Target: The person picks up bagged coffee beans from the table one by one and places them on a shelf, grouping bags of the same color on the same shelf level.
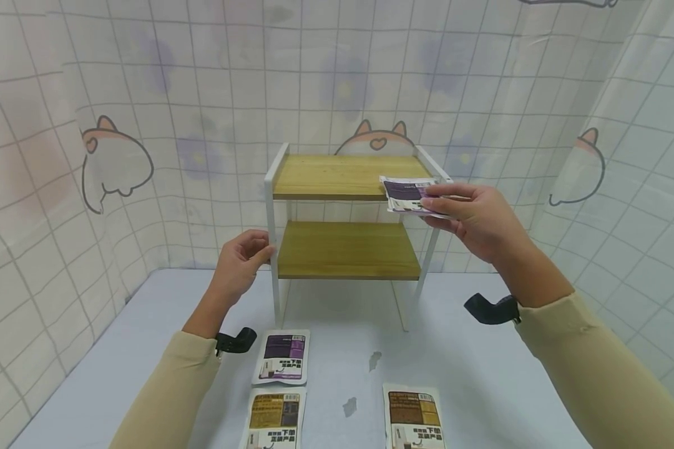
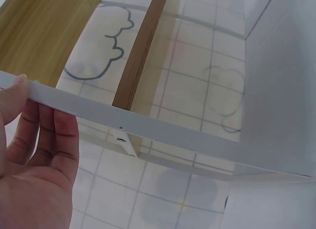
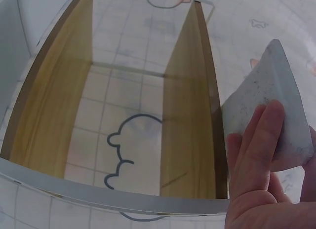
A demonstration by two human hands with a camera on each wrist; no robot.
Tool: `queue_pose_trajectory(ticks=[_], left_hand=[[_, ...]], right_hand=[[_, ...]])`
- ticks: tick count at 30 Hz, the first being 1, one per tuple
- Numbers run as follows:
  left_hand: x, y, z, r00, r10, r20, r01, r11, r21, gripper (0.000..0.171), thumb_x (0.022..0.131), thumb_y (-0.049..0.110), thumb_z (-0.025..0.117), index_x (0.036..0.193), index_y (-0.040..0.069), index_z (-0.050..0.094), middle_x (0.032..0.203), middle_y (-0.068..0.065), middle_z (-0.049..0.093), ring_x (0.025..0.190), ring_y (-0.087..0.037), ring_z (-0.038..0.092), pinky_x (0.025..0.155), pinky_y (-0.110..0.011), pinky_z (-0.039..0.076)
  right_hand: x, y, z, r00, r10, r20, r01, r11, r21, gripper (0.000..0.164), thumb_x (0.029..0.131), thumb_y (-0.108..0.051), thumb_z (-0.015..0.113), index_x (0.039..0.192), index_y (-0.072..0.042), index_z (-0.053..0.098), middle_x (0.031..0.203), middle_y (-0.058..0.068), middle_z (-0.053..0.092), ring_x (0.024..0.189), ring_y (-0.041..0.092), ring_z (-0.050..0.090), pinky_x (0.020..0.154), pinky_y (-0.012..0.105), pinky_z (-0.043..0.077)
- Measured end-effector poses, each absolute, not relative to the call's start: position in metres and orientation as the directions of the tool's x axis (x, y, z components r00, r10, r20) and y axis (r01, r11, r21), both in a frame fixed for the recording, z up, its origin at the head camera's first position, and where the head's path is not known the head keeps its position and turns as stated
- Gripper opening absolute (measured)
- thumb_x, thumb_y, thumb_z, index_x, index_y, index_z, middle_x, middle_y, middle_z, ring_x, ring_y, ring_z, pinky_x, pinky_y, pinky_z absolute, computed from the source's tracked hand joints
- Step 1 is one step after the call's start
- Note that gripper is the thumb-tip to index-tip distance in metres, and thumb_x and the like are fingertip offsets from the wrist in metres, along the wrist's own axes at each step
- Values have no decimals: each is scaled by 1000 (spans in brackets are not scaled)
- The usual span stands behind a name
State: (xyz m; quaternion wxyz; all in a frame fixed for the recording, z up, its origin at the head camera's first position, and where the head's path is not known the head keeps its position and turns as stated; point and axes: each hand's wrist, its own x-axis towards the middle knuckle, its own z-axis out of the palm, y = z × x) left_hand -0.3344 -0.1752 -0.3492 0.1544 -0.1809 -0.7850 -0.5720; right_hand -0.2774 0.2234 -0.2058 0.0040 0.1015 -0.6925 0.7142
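Note:
A small two-tier shelf with wooden boards (image 1: 348, 249) and a white metal frame (image 1: 271, 249) stands on the table. My left hand (image 1: 241, 262) holds the frame's left front post; the left wrist view shows the thumb on one side and the fingers (image 2: 64, 130) on the other. At the top board's right front corner, my right hand (image 1: 472, 215) pinches a purple-and-white packet (image 1: 407, 194) between thumb and fingers. The right wrist view shows the packet's pale underside (image 3: 266, 100), with fingers lying against it, beside the upper board's edge.
On the table in front of the shelf lie a purple-and-white packet (image 1: 282, 357), a yellow-and-white packet (image 1: 274, 418) and a brown-and-white packet (image 1: 414, 416). Grey worn patches (image 1: 350, 407) mark the white tabletop. A gridded curtain (image 1: 230, 93) hangs behind and at both sides.

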Motion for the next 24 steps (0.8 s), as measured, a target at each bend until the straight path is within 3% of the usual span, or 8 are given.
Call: queue_pose_trajectory(ticks=[15,24], left_hand=[[-334,-175,-349,-888,99,449,458,275,845,27,100,24,68,124,10,66,120,-20,70,102,-15,68,88,-18,56],[-334,-176,-349,-884,106,456,467,273,841,27,100,25,68,123,10,66,117,-17,71,101,-14,68,89,-21,57]], right_hand=[[-288,223,-202,-988,-110,110,-114,37,-993,39,88,-25,81,124,-11,75,145,6,42,126,31,52,91,23,58],[-286,222,-198,-989,-113,93,-93,-5,-996,68,90,-32,79,147,-4,54,140,8,53,119,23,61,92,22,58]])
